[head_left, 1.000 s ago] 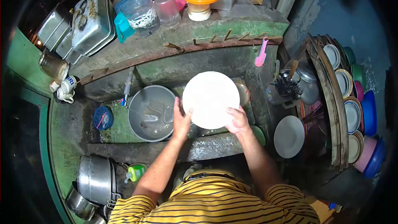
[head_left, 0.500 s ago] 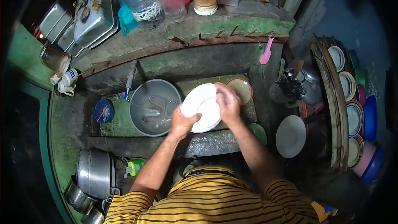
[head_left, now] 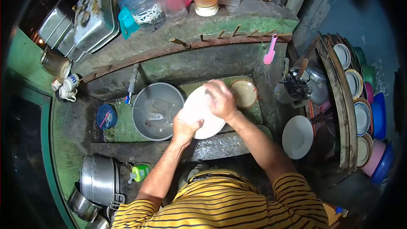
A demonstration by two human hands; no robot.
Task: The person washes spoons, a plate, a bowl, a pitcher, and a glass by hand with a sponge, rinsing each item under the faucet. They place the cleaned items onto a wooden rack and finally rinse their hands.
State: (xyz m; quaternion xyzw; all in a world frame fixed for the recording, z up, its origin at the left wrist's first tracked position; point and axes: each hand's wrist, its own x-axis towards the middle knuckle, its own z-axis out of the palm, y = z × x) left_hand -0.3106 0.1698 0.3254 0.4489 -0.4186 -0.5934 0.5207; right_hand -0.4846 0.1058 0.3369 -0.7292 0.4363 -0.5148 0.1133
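With twelve o'clock pointing to the far wall, the left hand (head_left: pixel 184 129) is gripping a white, round, shallow plate (head_left: pixel 200 107) at about eight o'clock on its rim, the thumb lying over the face and the fingers going out of sight beneath. The right hand (head_left: pixel 221 99) is lying over the plate between one and two o'clock, fingers bent and blurred; whether it is pinching anything, I cannot tell. The plate is tilting slightly between the two hands, its face washed out by glare.

The plate is looking stiff and fairly light, an easy load for one hand. Its smooth face is probably turning slippery if wet, and it may be breakable, though its material is not showing. The rim is likely offering the surest hold, thumb above and fingers below.

From the plate, a grey round basin (head_left: pixel 142 106) holding water is sitting just beside it at nine o'clock, and a cream round dish with a reddish-brown rim (head_left: pixel 244 94) is lying near, at two o'clock.
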